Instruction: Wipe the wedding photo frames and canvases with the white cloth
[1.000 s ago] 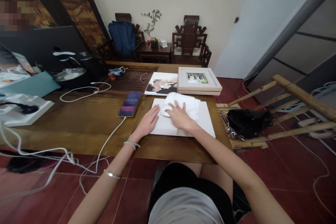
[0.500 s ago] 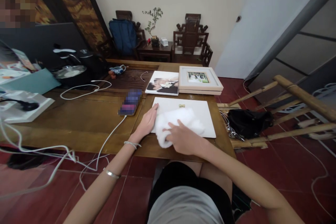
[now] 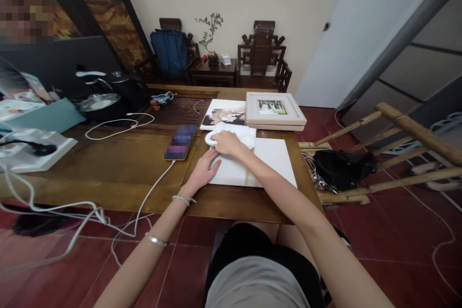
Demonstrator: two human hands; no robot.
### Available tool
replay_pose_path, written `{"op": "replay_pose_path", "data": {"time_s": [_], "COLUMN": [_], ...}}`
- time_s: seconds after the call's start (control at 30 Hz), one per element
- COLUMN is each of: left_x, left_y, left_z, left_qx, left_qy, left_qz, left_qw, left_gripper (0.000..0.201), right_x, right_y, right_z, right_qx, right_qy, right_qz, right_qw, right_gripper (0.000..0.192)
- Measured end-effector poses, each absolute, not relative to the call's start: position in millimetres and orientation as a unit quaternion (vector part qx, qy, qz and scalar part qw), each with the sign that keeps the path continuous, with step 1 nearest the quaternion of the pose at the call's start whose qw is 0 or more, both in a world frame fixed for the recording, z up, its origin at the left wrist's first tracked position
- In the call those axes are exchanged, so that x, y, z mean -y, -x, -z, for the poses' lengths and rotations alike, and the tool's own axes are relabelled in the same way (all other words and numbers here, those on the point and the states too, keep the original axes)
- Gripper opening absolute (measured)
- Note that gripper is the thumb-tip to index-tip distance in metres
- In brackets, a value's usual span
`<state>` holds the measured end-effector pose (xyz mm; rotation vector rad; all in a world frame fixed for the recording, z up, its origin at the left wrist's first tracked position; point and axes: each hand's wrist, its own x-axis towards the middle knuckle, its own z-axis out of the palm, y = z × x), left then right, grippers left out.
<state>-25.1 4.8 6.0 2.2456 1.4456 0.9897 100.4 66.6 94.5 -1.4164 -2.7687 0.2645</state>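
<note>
Broadly, a long brown wooden desk (image 3: 119, 163) fills the middle of the room, set on a dark red tiled floor (image 3: 397, 231). Against the far wall stand two dark carved wooden chairs (image 3: 263, 55), a blue backpack (image 3: 169, 53) resting on the left one, with a small potted plant (image 3: 211, 41) on the low table between them.

At the desk's right end lies a flat white rectangular board (image 3: 274, 161), its near edge close to the desk's front. Beyond it sit a pale wooden picture frame (image 3: 275, 110) and, just beside that, an unframed photo print (image 3: 224, 114). A smartphone (image 3: 179, 143) lies to the left of the board, a white charging cable (image 3: 151, 192) running from it over the desk's front edge.

The person's left hand (image 3: 204, 171) rests flat, palm down, on the board's near left corner, fingers together and extended, gripping nothing. The right hand (image 3: 225, 143) reaches across to the board's far left corner, fingers curled and clamped on a crumpled white cloth (image 3: 236, 132), which it presses against the board there. The cloth bunches out past the hand toward the photo print. A thin bracelet (image 3: 183, 198) circles the left wrist, and a silver bangle (image 3: 157, 239) sits farther up the forearm.
</note>
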Motion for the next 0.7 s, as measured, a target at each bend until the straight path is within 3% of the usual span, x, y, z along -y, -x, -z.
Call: {"op": "replay_pose_path", "data": {"time_s": [0.17, 0.4, 0.7], "left_x": [-6, -5, -5], "left_y": [26, 27, 26], "left_z": [-2, 0, 2], "left_qx": [-0.501, -0.494, -0.495], "left_qy": [-0.779, -0.777, -0.776], "left_qz": [-0.347, -0.359, -0.360], "left_qw": [0.148, 0.156, 0.153], "left_gripper": [0.040, 0.042, 0.042], "right_x": [-75, -80, 45], "right_y": [-120, -226, -294], "right_z": [-94, -102, -75], "right_qx": [0.885, 0.871, 0.893], "right_qy": [0.456, 0.481, 0.441], "right_qz": [-0.097, -0.101, -0.091], "right_qw": [0.011, 0.009, 0.024], "right_gripper": [0.033, 0.038, 0.042]}}
